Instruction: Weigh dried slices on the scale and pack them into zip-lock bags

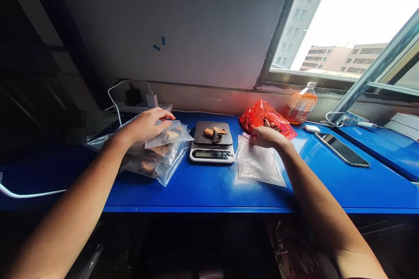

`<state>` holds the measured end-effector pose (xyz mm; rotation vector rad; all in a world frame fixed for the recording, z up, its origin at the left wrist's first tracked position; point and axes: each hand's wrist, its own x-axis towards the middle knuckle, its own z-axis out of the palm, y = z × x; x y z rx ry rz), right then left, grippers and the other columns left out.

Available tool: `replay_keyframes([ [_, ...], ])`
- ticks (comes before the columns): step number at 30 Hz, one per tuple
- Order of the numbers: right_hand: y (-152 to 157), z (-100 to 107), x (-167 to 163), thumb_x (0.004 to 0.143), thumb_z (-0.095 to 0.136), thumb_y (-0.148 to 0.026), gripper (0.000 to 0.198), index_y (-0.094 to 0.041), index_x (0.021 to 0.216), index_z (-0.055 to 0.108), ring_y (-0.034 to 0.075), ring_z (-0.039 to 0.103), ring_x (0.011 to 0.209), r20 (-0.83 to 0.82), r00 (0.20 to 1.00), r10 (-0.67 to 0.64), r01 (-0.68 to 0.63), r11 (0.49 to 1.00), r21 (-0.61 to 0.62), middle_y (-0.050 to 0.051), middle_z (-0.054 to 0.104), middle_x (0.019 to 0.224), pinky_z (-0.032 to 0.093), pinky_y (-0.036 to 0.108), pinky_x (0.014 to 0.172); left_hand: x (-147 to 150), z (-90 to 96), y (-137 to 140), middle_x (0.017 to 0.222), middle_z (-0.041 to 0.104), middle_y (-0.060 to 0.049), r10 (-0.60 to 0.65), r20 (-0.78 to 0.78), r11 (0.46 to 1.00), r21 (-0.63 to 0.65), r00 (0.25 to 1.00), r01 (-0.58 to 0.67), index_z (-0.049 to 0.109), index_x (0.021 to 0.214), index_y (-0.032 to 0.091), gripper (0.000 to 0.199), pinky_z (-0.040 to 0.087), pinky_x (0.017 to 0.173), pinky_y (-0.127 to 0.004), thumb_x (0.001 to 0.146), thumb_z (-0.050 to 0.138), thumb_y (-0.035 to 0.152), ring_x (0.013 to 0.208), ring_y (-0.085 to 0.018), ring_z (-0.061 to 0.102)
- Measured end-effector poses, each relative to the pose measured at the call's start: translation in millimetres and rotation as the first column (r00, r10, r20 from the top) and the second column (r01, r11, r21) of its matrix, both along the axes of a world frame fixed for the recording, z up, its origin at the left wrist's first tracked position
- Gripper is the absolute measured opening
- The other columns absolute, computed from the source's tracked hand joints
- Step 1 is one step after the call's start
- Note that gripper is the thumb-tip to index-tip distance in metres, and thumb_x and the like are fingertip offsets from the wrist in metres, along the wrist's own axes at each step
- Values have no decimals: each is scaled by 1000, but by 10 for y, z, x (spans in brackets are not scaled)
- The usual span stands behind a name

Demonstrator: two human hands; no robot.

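Clear plastic bags: our right hand pinches the top edge | Left hand: fingers loosely spread over filled bags | We should grip lightly, clear of the scale.

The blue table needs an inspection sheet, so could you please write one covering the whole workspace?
Surface: glossy blue table.
Job's things: digital scale bearing dried pieces; filled bags left; flat clear bags right; red bag behind those.
Clutter: drink bottle, smartphone, small white case.
Hands: left hand at the filled bags; right hand, fingers curled, at the clear bags' upper edge.
Cables: white cable to charger, left; others right.
Surroundings: wall; window.
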<state>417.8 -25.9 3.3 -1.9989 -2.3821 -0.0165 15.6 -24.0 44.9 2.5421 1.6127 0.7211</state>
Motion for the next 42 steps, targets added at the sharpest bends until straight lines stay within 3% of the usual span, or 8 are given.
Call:
replay_keyframes([
  [8,0,-9,-19,71,62,-20,25,-12,93,72,26,65,82,4,1000,-24,24,999,25,17,70,94,44,31,65,19,22,-35,113,61,-4,8,-4,1000,-3,1000,-8,65,106,23,39,47,87,-28,84,45,47,100,-21,60],
  [15,-9,-62,-29,68,63,-7,17,-16,79,73,22,65,79,-74,996,43,-39,998,54,10,71,80,43,28,72,28,29,-41,113,62,-4,13,7,1000,-7,1000,-13,65,106,23,38,46,89,-29,83,46,47,100,-22,60],
  [20,59,-15,-173,80,57,-15,20,-16,93,72,21,62,89,-137,986,98,-73,982,174,11,70,96,44,28,79,4,4,-6,112,62,-4,9,0,1000,-10,1000,-9,65,105,24,35,46,86,-29,83,46,43,98,-21,61],
  [24,125,-51,-487,88,56,-26,26,-19,109,70,20,59,94,-313,905,290,-164,913,373,11,66,103,45,30,84,13,-8,6,113,62,-3,7,-31,1000,-23,999,-8,66,105,26,34,46,85,-29,83,47,43,99,-21,61],
  [29,144,-107,-674,86,62,-26,17,-23,97,75,19,56,89,-310,809,500,-368,841,395,7,68,92,43,34,86,13,-11,9,112,62,-2,6,-30,1000,-8,1000,-6,66,105,26,34,46,83,-27,83,46,43,97,-20,61],
  [35,147,-104,-645,82,65,-20,9,-18,77,72,16,60,75,-389,804,449,-295,870,394,5,70,82,44,30,77,1,1,-2,115,60,-3,2,-38,999,-53,999,-4,64,108,24,33,45,86,-30,87,46,40,99,-20,59],
  [39,124,-41,-634,82,64,-26,12,-18,74,67,16,61,73,-491,777,394,-196,892,407,4,70,79,45,28,68,-13,3,1,115,60,-5,1,-27,999,-40,1000,-3,64,109,21,32,45,90,-32,87,47,38,100,-20,58],
  [42,118,74,-372,84,59,-30,13,-19,81,65,15,62,72,-574,743,344,-80,897,434,5,70,82,47,26,67,-23,7,5,115,60,-6,-1,10,1000,-31,1000,1,64,108,21,33,46,90,-32,85,47,37,101,-21,58],
])
